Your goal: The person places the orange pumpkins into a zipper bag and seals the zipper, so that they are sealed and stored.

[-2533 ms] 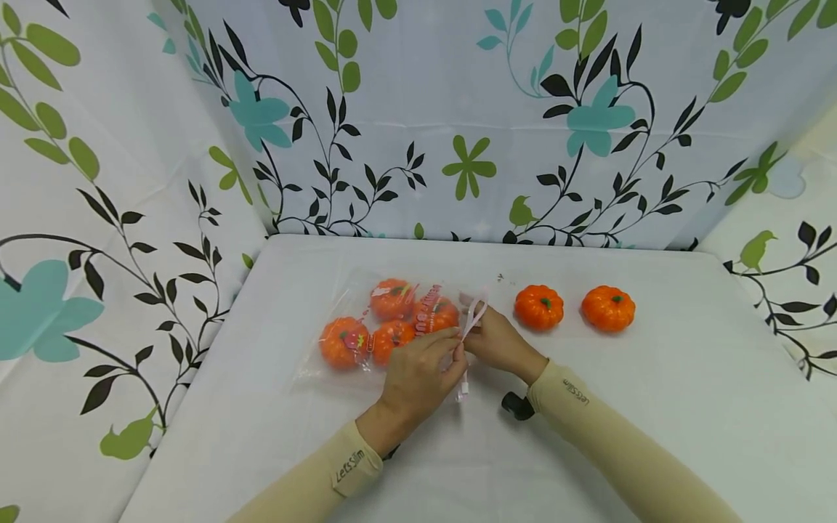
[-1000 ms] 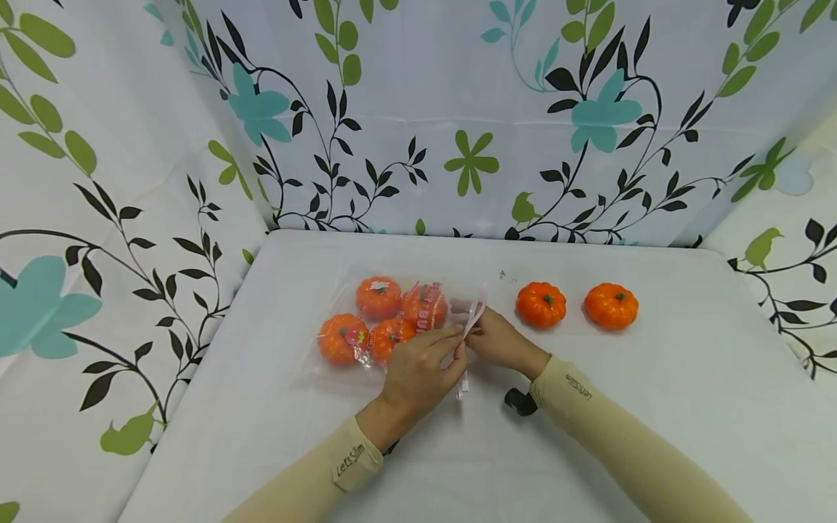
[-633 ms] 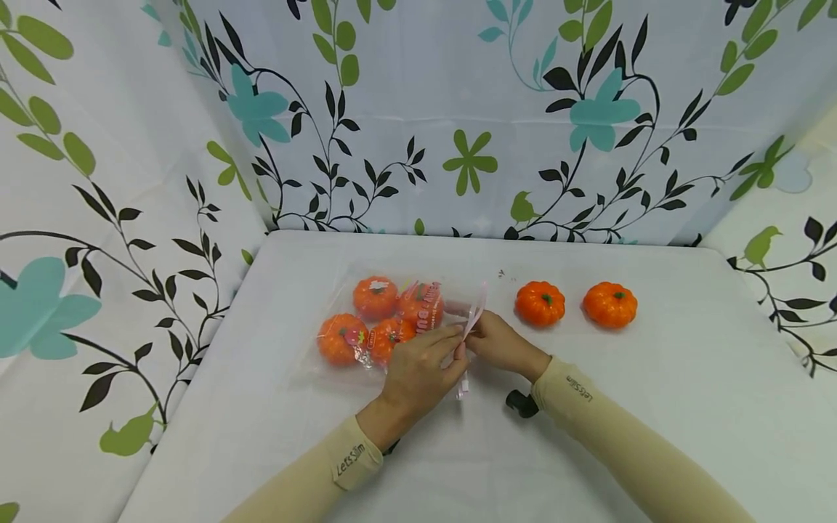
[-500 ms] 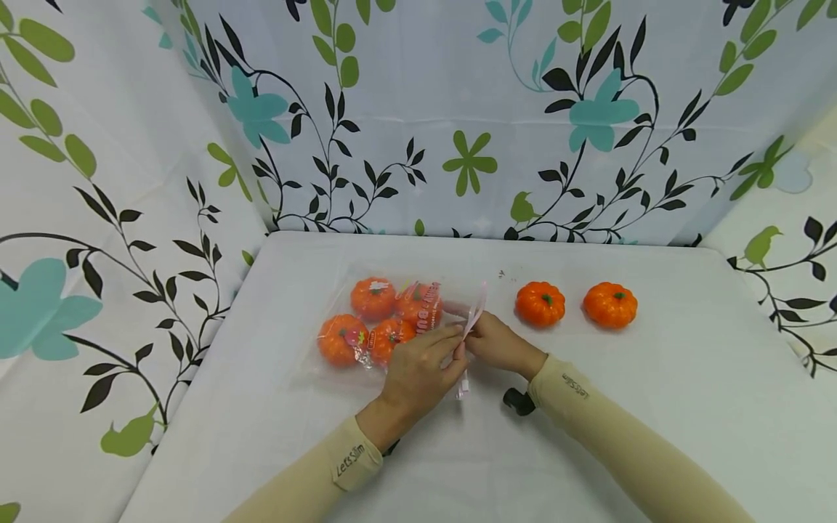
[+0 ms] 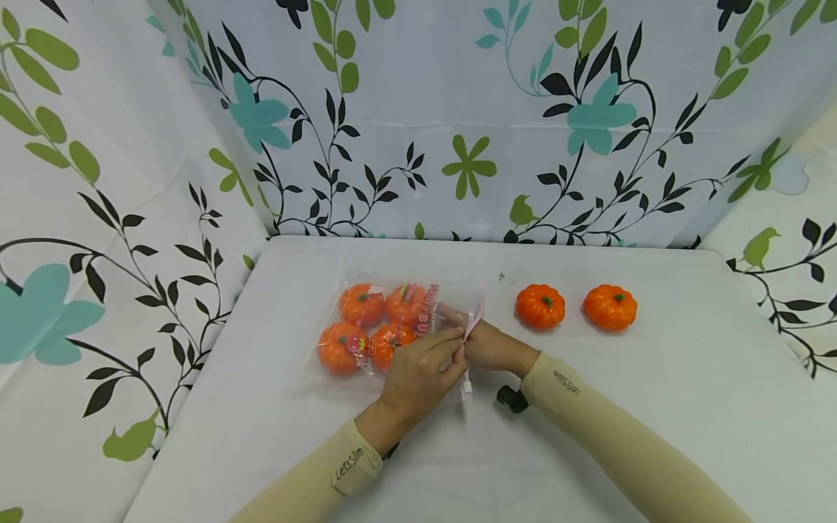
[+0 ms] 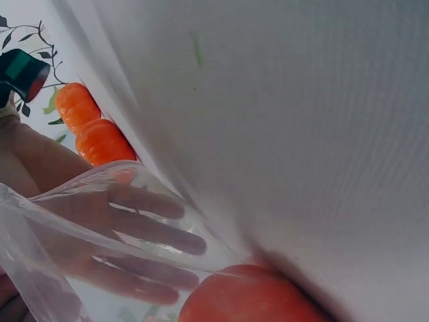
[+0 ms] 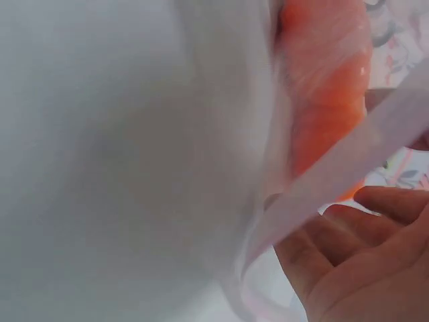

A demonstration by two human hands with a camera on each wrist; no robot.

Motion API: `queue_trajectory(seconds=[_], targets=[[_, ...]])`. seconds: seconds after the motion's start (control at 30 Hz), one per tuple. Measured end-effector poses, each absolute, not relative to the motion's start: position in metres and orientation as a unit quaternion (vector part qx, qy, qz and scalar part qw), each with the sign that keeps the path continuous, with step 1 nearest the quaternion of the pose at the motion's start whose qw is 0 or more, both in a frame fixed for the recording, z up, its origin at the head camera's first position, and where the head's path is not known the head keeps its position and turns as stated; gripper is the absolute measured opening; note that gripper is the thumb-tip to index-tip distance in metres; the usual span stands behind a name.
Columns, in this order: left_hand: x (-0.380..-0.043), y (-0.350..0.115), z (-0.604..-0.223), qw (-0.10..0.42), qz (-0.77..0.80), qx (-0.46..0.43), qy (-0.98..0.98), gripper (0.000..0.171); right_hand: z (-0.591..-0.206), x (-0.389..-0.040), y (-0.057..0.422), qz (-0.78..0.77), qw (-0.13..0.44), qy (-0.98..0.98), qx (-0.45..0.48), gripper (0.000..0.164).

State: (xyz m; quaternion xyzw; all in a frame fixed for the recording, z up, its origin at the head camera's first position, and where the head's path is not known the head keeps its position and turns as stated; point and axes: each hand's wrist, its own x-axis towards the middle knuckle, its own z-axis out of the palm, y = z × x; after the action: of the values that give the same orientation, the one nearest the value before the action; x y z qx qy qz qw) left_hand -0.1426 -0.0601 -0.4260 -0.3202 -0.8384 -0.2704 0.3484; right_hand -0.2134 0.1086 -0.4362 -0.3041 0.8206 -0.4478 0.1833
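A clear zip bag (image 5: 428, 309) with pink printing lies on the white table, several small orange toy pumpkins (image 5: 342, 348) inside it. My left hand (image 5: 418, 374) pinches the bag's mouth at the pink zip strip. Through that mouth reaches my right hand (image 5: 487, 345), its front half under the plastic in the head view. The left wrist view shows the right hand's fingers (image 6: 157, 235) spread and straight behind the film, close to a pumpkin (image 6: 251, 295). In the right wrist view, pumpkins (image 7: 328, 87) lie just past the fingertips, with nothing gripped.
Two more toy pumpkins, one nearer (image 5: 540, 306) and one farther right (image 5: 609, 307), sit on the table (image 5: 654, 407) outside the bag. A dark camera (image 5: 512, 399) juts from the right wrist. Patterned curtains (image 5: 405, 94) stand behind and at the sides.
My right hand has slid left, deeper into the bag. The two rear pumpkins inside have shifted left and slightly nearer. My left hand stays on the zip strip.
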Motion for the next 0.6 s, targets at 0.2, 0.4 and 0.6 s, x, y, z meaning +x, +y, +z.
queue_trajectory(seconds=[0.2,0.4,0.6], targets=[[-0.143,-0.060,-0.425,0.342,-0.269,-0.316,-0.843,0.016,-0.430,-0.198,0.140,-0.412,0.095,0.865,-0.271,0.048],[-0.142,-0.059,-0.423,0.338,-0.275,-0.312,-0.844,0.012,-0.409,-0.192,0.181,-0.330,-0.058,0.919,-0.210,0.056],[-0.140,-0.057,-0.423,0.338,-0.279,-0.306,-0.845,0.011,-0.384,-0.202,0.204,-0.302,-0.139,0.929,-0.159,0.103]])
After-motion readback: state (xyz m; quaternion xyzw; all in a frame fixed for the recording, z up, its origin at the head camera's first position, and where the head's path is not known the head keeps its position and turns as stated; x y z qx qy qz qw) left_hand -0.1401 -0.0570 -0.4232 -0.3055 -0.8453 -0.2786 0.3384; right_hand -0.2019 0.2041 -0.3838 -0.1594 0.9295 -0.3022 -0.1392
